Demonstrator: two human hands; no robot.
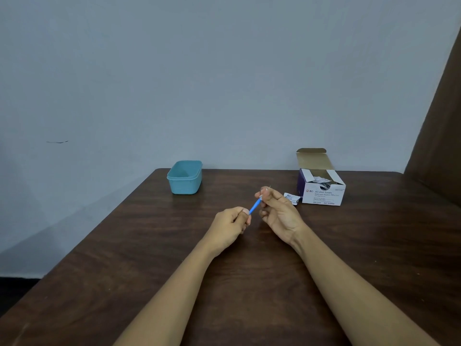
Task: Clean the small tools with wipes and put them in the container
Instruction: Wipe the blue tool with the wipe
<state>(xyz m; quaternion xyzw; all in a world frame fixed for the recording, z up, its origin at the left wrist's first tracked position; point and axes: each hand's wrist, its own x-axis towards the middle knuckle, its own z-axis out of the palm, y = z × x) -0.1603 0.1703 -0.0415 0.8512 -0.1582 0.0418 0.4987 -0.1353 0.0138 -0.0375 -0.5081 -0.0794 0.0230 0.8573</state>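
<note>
Just left of the box (321,193) of alcohol swabs, over the dark wooden table (249,283), a person is holding a small blue tool (255,206) between both hands. The left hand (232,227), the one farther from the box, is gripping the tool's lower end, with its fingers curling round the handle and the thumb lying on top. The right hand (277,213), the one nearer the box, is pinching the tool's upper end between thumb and fingertips, its palm facing the camera. A speck of white is showing at the pinch, but it is too small to tell whether it is a wipe. A thin metal tip is sticking up past the right hand's fingers. The tool is slanting, with its upper end pointing toward the box and its lower end away from it. The box is sitting with its lid flap standing open and white packets showing inside. A torn packet (291,198) is lying on the table just beside the box's left front corner, partly hiding behind the right hand. Well to the left of the box, near the same far edge of the table, an open-topped teal container (185,178) is standing upright. A grey wall (224,83) is rising behind the box.
</note>
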